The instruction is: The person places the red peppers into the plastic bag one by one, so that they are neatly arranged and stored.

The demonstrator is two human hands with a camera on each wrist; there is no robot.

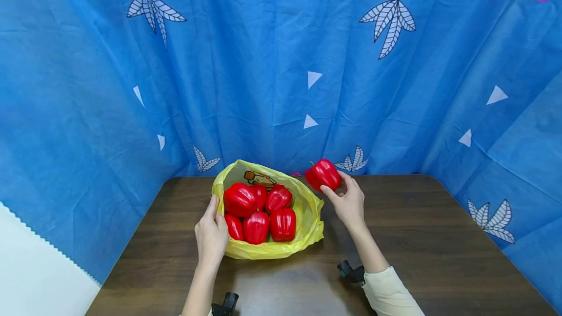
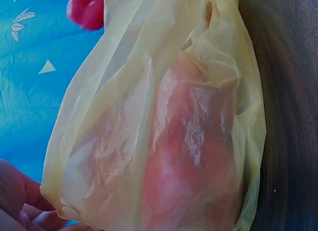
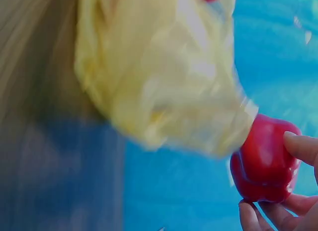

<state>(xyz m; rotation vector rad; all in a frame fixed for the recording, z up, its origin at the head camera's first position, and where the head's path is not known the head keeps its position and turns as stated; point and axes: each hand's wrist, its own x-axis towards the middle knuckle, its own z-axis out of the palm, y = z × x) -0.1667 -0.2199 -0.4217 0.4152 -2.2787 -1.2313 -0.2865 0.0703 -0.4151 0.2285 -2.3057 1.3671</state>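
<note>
A yellow plastic bag (image 1: pixel 307 230) stands on the table with its mouth spread wide and several red bell peppers (image 1: pixel 256 227) inside. On its left side my left hand (image 1: pixel 211 233) pinches the rim; in the left wrist view the fingers (image 2: pixel 20 191) hold the bag's edge, and peppers show dimly through the thin plastic. My right hand (image 1: pixel 349 201) grips one more red bell pepper (image 1: pixel 323 175), raised just beyond the bag's right rim. The right wrist view has this pepper (image 3: pixel 268 159) between thumb and fingers, partly behind the blurred bag (image 3: pixel 159 82).
A dark wooden table (image 1: pixel 412 238) lies beneath the bag. Blue patterned curtain (image 1: pixel 272 62) hangs behind it and along both sides. Black wrist straps (image 1: pixel 351 272) sit at my wrists. A white surface (image 1: pixel 35 267) shows at the lower left.
</note>
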